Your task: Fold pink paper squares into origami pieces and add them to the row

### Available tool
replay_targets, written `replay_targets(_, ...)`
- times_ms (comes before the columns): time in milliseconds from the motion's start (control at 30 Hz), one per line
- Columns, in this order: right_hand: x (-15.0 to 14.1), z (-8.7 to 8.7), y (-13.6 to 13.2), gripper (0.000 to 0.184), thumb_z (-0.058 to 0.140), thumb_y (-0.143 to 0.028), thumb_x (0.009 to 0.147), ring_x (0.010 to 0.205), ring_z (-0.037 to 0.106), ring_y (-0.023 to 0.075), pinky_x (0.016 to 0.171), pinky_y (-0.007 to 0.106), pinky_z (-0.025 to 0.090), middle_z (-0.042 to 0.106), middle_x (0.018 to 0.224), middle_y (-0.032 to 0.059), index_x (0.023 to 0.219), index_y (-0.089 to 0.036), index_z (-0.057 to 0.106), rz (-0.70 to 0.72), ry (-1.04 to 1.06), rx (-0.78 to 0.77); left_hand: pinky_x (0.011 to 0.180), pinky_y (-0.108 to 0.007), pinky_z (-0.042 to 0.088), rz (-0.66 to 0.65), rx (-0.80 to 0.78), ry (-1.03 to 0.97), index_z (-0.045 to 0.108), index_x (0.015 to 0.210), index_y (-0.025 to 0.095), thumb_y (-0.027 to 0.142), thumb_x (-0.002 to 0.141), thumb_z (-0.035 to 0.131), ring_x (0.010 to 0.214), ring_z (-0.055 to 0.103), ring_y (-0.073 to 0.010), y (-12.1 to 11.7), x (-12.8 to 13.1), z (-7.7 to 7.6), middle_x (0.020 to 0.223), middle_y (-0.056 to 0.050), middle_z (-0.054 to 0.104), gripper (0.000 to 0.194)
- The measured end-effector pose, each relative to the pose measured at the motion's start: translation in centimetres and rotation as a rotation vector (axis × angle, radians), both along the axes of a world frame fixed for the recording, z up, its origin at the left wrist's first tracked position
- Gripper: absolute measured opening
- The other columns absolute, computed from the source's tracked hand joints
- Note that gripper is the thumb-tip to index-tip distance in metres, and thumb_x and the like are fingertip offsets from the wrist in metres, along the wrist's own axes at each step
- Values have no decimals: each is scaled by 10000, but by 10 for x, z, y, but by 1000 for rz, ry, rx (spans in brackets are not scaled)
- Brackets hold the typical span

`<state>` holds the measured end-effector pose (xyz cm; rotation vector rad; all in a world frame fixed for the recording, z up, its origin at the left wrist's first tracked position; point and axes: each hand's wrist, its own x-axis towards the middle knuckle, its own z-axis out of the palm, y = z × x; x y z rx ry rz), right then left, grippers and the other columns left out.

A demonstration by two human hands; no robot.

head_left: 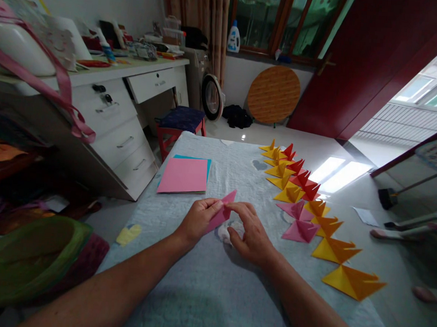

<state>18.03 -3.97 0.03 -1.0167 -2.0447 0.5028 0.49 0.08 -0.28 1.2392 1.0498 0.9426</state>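
Note:
My left hand [198, 222] pinches a folded piece of pink paper [215, 221] over the middle of the cloth-covered table [182, 293]. The index finger of my right hand [251, 233] touches the paper's upper right side, while its thumb is held apart below. Beyond my left hand lies a stack of square paper sheets [184, 175], pink on top with blue showing underneath. To the right stand rows of folded paper figures: yellow ones [347, 280], red ones [305, 182] and two pink ones [301, 230].
A green and purple basket [78, 253] stands left of the table. Past the far edge are a stool [182, 120], a white desk [111, 109] with an open drawer, and a washing machine with its door [211, 97] open. A round wooden board [274, 94] leans by the wall.

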Motion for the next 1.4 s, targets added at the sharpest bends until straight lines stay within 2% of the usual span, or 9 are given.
replay_targets(100,3,-1,2,580,545,-80,765,1201,497,270,1043,485,413,598,1271,106,1325,-213,480,-19,-69,93,689,-260,436,17,-124,-152,719,887,126,463,773,710,686,591,-150,0,3,-1,780,-27,694,356)
replay_targets(333,7,-5,3,537,551,-73,822,1275,436,286,1069,500,393,555,1393,88,1330,-244,523,-95,-264,170,764,-252,470,20,-196,-343,687,987,124,364,737,779,809,654,-164,-4,5,2,875,-49,723,359)
replay_targets(500,8,-3,4,400,567,-83,847,1236,449,279,1047,472,401,592,1336,90,1218,-228,603,-136,-307,186,588,-198,440,13,-280,-384,572,1100,168,253,705,762,618,622,-109,-3,6,-2,791,-5,695,446)
replay_targets(667,9,-5,6,294,570,-39,820,1115,482,262,982,427,430,622,1189,89,1016,-221,693,-149,-316,177,460,-172,344,-15,-174,-191,446,1092,215,162,716,630,434,466,-65,-2,6,-7,665,77,602,422)
replay_targets(767,11,-8,8,258,587,-12,800,992,504,242,888,390,446,649,1044,81,897,-211,721,-136,-330,134,479,-197,358,-121,-92,52,465,1031,216,154,760,545,464,493,-85,-3,4,-7,685,60,585,290)
replay_targets(900,11,-11,10,212,642,-19,790,897,519,220,814,349,442,664,919,71,865,-192,740,-97,-358,10,695,-284,442,-178,329,617,573,862,198,148,818,509,736,587,-161,-3,-4,-2,802,-10,592,93)
replay_targets(1000,10,-11,11,181,659,-37,806,859,524,209,800,335,437,665,864,63,870,-180,749,-65,-366,-52,787,-322,438,-213,515,878,603,819,197,122,820,484,827,575,-190,-1,-10,3,874,-38,577,140)
replay_targets(1200,9,-18,18,133,607,-137,901,824,539,189,788,323,420,653,831,50,873,-180,730,-67,-298,-100,792,-320,438,-405,570,919,580,834,190,219,729,632,877,556,-220,1,-13,10,883,-40,594,121)
replay_targets(1400,9,-25,26,99,636,-142,858,810,557,177,769,312,410,666,813,23,915,-190,701,-206,-145,-205,771,-313,420,-330,497,935,601,765,189,204,891,482,831,575,-204,2,-11,5,808,-44,612,174)
